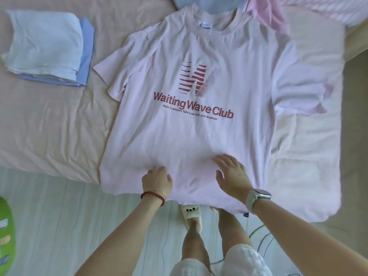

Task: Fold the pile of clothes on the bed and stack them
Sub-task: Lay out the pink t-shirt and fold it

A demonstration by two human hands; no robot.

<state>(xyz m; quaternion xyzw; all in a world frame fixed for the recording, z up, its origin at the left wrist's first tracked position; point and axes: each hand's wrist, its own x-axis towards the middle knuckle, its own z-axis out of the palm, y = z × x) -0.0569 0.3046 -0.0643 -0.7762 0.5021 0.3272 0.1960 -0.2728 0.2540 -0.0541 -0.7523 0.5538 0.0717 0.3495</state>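
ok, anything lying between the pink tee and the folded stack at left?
Nothing visible. Bare bedsheet separates the pink tee from the folded stack. Both hands, left and right, rest on the tee's lower part.

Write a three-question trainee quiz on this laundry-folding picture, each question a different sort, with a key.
1. True or false: the pale pink printed cotton T-shirt lies face up on the bed.
2. Which garment tops the folded stack at far left? A) white folded cloth B) blue folded cloth
3. Fill in: both hands rest near the shirt's ____.

Key: 1 true. 2 A: the white folded cloth lies on the blue folded cloth. 3 hem: left hand, right hand.
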